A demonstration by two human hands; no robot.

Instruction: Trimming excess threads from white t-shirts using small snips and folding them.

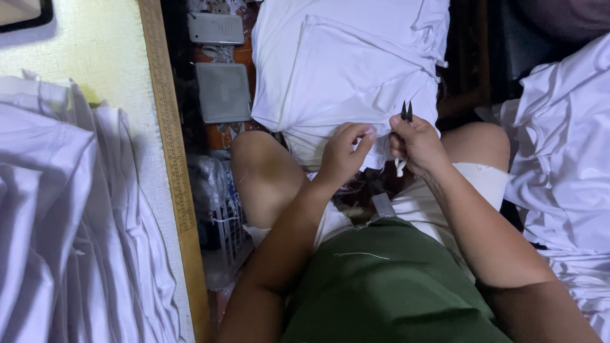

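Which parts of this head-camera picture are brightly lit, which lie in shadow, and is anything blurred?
Head view: the white garment is evenly bright, slightly washed out; the gap beside the wooden ruler and the top right corner lie in deep shadow; the left hand, right hand and thread snips look fairly sharp.

A small garment sewing workshop: heaps of white cloth garments (57, 209) at nine and three o'clock, a long wooden measuring ruler (173, 152) edging the pale counter (95, 51), small black thread snips (406, 112) at centre
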